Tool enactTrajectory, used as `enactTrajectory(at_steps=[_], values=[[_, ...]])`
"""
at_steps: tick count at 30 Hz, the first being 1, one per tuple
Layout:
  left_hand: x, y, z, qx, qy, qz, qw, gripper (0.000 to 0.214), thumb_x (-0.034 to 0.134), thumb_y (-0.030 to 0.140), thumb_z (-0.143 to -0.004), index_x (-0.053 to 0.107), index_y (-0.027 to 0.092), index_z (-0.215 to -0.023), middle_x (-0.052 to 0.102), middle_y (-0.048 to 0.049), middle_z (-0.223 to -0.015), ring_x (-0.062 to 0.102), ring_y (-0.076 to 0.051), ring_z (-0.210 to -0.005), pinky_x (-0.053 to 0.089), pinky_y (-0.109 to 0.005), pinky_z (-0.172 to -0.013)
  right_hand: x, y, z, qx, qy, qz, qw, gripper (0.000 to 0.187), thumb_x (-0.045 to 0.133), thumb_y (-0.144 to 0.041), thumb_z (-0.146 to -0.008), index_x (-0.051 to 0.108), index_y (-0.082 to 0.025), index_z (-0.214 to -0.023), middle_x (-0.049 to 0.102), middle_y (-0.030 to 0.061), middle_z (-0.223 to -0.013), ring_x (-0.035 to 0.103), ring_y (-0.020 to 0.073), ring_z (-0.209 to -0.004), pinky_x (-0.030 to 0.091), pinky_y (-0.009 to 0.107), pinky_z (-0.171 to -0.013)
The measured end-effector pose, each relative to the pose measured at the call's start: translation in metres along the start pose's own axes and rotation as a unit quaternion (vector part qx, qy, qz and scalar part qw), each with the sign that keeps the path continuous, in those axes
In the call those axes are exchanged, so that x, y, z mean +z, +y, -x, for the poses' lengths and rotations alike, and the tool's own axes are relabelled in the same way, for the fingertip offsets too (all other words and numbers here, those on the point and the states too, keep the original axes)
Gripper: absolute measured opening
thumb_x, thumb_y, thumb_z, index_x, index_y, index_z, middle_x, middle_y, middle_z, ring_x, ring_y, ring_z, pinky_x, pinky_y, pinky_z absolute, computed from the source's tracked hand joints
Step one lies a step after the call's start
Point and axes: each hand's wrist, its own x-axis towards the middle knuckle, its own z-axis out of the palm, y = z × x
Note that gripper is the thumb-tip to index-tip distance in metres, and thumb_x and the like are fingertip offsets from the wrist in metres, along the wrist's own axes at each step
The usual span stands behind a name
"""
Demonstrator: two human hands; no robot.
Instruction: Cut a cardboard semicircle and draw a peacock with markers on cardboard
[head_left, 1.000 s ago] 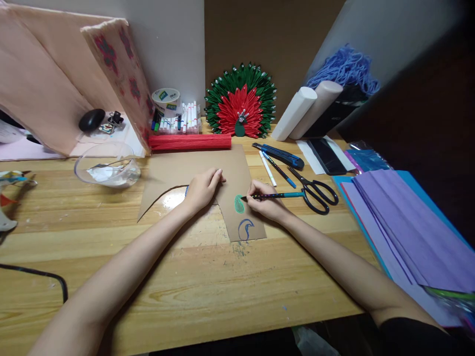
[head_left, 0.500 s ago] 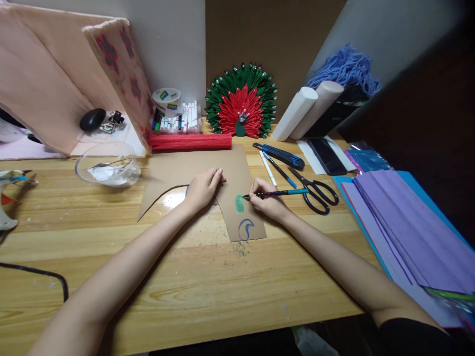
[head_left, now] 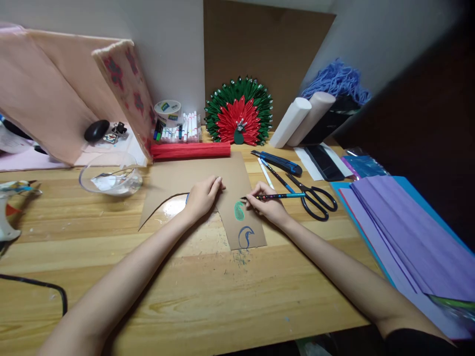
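Note:
My right hand (head_left: 270,202) pinches a slim black, spotted pen (head_left: 284,196) with a teal end. Its dark tip points left, just above a green teardrop shape (head_left: 239,211) drawn on brown cardboard (head_left: 237,173). Below that drawing, a blue crescent outline (head_left: 245,237) is on the same cardboard. My left hand (head_left: 203,197) rests on the sheet with its fingers curled and the thumb along the top; what lies under the fingers is hidden. Beside its wrist, the cardboard has a curved cut-out edge, with a bit of blue showing.
Black scissors (head_left: 315,198), a blue-black utility knife (head_left: 278,163), a white marker (head_left: 266,173) and a blue pen (head_left: 278,176) lie right. Behind are a red paper roll (head_left: 191,150) and a green-red peacock (head_left: 239,111). A clear bowl (head_left: 111,175) stands left; purple sheets (head_left: 411,232) lie far right.
The whole view has tilted up slightly, so things sit lower in the picture. The pen tip has shifted up off the green shape's upper right. My left hand stays on the cardboard.

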Motion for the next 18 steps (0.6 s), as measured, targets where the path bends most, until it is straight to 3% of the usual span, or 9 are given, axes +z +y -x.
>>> enactTrajectory(at_steps=[5,12,18], values=[[-0.002,0.001,0.001,-0.015,0.001,0.009,1.0,0.039,0.028,0.042,-0.091,0.059,0.021,-0.08,0.066,-0.0019,-0.083,0.06,-0.017,-0.08,0.043,-0.027,-0.074,0.003,0.001,-0.001,0.015,0.006,-0.039,0.999,0.026,0.062,-0.035,-0.075,0.041,-0.02,-0.068,0.06,-0.0016,-0.057,0.058,0.0132,-0.053,0.043,0.025,-0.053],[-0.004,0.003,0.002,-0.021,0.007,0.011,1.0,0.04,0.027,0.042,-0.09,0.06,0.021,-0.079,0.066,-0.0029,-0.083,0.06,-0.018,-0.08,0.043,-0.027,-0.074,0.004,0.002,-0.002,-0.052,0.046,0.095,0.993,0.027,0.057,-0.035,-0.078,0.043,-0.019,-0.061,0.046,-0.0041,-0.055,0.044,0.0102,-0.052,0.032,0.022,-0.05],[-0.006,0.005,0.004,-0.016,0.011,-0.001,1.0,0.04,0.027,0.042,-0.09,0.06,0.023,-0.079,0.066,-0.0033,-0.083,0.06,-0.019,-0.082,0.043,-0.029,-0.076,0.009,-0.009,0.001,-0.04,-0.018,0.058,0.997,0.02,0.059,-0.038,-0.076,0.052,-0.019,-0.072,0.052,-0.0021,-0.065,0.048,0.0124,-0.06,0.036,0.024,-0.054]])
